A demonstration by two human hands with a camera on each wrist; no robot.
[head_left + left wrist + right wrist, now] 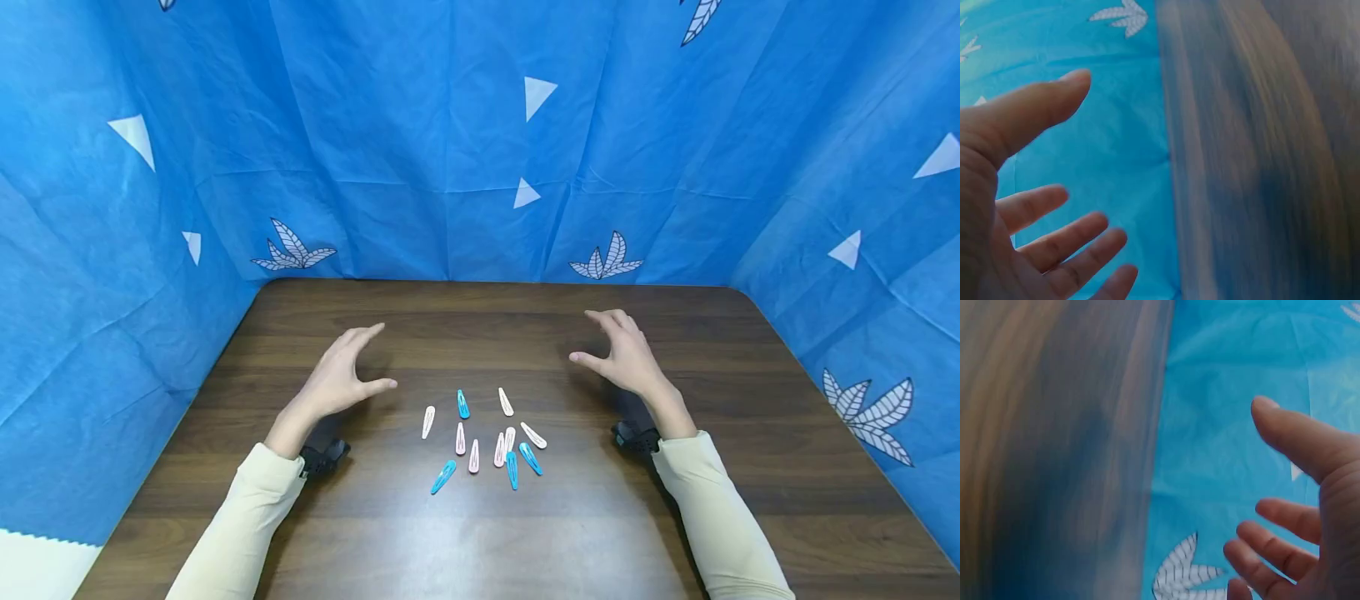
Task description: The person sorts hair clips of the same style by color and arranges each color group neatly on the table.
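Creased blue cloth [450,125] hangs round a smooth wood-grain table [465,350]. The left hand [337,379] and right hand [628,358] hold nothing, thumbs spread from gently bent fingers. Slim, teardrop hair clips [512,471] lie between them, toward the near side; some sit so close that a hasty pinch could drag neighbours along.

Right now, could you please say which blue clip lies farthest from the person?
The blue clip left of the farthest white clip; three other blue ones lie nearer.
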